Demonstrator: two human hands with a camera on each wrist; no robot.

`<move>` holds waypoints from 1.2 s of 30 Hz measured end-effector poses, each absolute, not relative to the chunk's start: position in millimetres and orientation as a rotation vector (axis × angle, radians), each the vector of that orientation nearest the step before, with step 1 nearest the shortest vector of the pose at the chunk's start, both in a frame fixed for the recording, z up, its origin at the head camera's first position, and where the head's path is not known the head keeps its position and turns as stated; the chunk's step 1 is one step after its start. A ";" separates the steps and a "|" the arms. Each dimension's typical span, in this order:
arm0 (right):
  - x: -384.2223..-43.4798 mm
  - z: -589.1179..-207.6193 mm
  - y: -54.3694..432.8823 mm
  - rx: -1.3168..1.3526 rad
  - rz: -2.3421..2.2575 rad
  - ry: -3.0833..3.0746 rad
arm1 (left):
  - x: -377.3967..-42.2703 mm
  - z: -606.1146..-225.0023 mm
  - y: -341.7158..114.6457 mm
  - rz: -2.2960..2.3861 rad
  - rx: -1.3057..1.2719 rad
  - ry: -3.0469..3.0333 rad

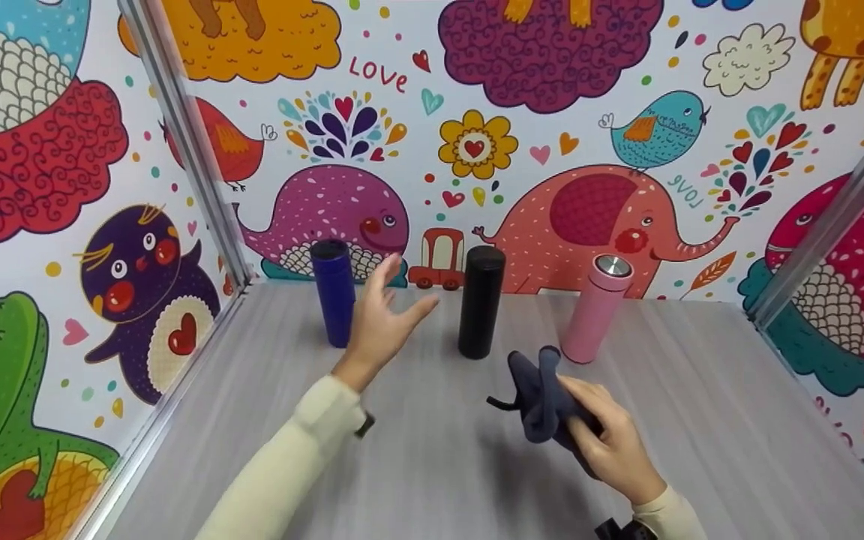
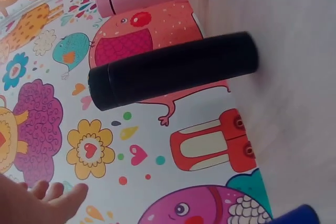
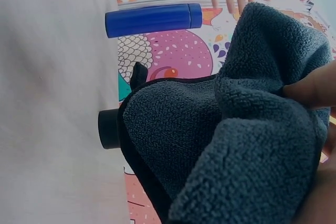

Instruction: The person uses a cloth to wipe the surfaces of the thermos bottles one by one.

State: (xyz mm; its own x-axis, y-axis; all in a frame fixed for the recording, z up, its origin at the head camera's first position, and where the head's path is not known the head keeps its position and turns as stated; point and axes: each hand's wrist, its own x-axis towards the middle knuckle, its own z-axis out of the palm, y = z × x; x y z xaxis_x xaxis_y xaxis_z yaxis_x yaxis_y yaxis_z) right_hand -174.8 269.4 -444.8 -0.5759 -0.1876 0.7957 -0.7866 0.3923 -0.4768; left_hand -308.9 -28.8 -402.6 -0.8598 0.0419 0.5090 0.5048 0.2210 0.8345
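My right hand (image 1: pixel 616 439) grips a bunched dark blue-grey cloth (image 1: pixel 541 397) with a black edge and hanging loop. In the right wrist view the cloth (image 3: pixel 173 108) looks fluffy, thumb pressed into its folds. My left hand (image 1: pixel 387 322) is raised with fingers spread and nothing in it, overlapping the right side of a blue bottle (image 1: pixel 333 296) in the head view. A black bottle (image 1: pixel 481 304) stands upright between the hands. Beyond the cloth stands a pink bottle (image 1: pixel 597 311) with a silver-topped lid. The left wrist view shows the black bottle (image 2: pixel 173 69) whole.
The bottles stand in a row on a grey wood-grain table (image 1: pixel 417 450), close to the back wall (image 1: pixel 402 165) printed with cartoon animals. Metal frame posts (image 1: pixel 184 135) mark the corners, and printed side panels (image 1: pixel 19 337) flank the table.
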 end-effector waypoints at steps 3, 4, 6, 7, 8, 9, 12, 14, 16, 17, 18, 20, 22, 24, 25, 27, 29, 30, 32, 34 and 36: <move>-174.6 -446.5 270.3 0.832 1.184 -2.004 | -345.2 -394.2 -6.1 -1.663 -0.498 -2.179; -174.6 -447.3 271.0 0.830 1.181 -2.007 | -353.9 -393.0 -0.9 -1.666 -0.493 -2.199; -174.8 -448.6 272.3 0.828 1.182 -2.013 | -370.1 -392.6 8.5 -1.668 -0.476 -2.240; -174.9 -449.0 272.8 0.827 1.181 -2.015 | -377.6 -393.7 13.0 -1.673 -0.465 -2.262; -175.2 -449.2 273.2 0.828 1.181 -2.017 | -384.3 -395.3 17.6 -1.683 -0.451 -2.286; -175.6 -449.2 273.5 0.828 1.183 -2.017 | -390.2 -397.4 22.1 -1.695 -0.436 -2.316; -176.6 -448.6 273.8 0.827 1.185 -2.017 | -404.4 -406.9 35.1 -1.708 -0.404 -2.416; -177.1 -448.4 273.6 0.830 1.182 -2.014 | -410.3 -414.7 42.5 -1.728 -0.387 -2.470; -177.1 -448.6 273.3 0.830 1.179 -2.013 | -413.4 -422.3 48.4 -1.719 -0.384 -2.511; -177.0 -449.0 273.2 0.829 1.177 -2.013 | -413.9 -425.6 50.9 -1.722 -0.390 -2.517; -176.8 -449.5 273.2 0.829 1.175 -2.015 | -414.0 -428.5 53.1 -1.729 -0.402 -2.513; -176.4 -450.6 273.7 0.823 1.175 -2.019 | -413.3 -432.1 57.1 -1.744 -0.445 -2.481; -176.3 -451.2 274.5 0.815 1.176 -2.021 | -412.4 -433.4 60.4 -1.753 -0.494 -2.433; -176.6 -451.2 275.8 0.808 1.174 -2.024 | -411.6 -432.6 62.6 -1.749 -0.537 -2.388; -176.9 -450.9 276.6 0.805 1.174 -2.023 | -410.9 -431.6 63.2 -1.743 -0.550 -2.374; -177.6 -450.0 278.6 0.801 1.173 -2.022 | -408.9 -428.6 63.6 -1.730 -0.565 -2.365; -178.1 -449.0 281.0 0.796 1.171 -2.022 | -405.7 -424.8 62.9 -1.715 -0.574 -2.367; -178.3 -448.5 282.2 0.792 1.174 -2.021 | -403.4 -422.6 62.2 -1.710 -0.582 -2.369; -178.2 -447.5 284.9 0.783 1.180 -2.017 | -397.1 -417.3 60.4 -1.707 -0.607 -2.365; -178.4 -446.5 286.0 0.773 1.186 -2.014 | -388.5 -411.7 56.5 -1.698 -0.643 -2.349; -178.6 -445.5 285.5 0.768 1.195 -2.014 | -377.3 -406.3 49.7 -1.695 -0.675 -2.330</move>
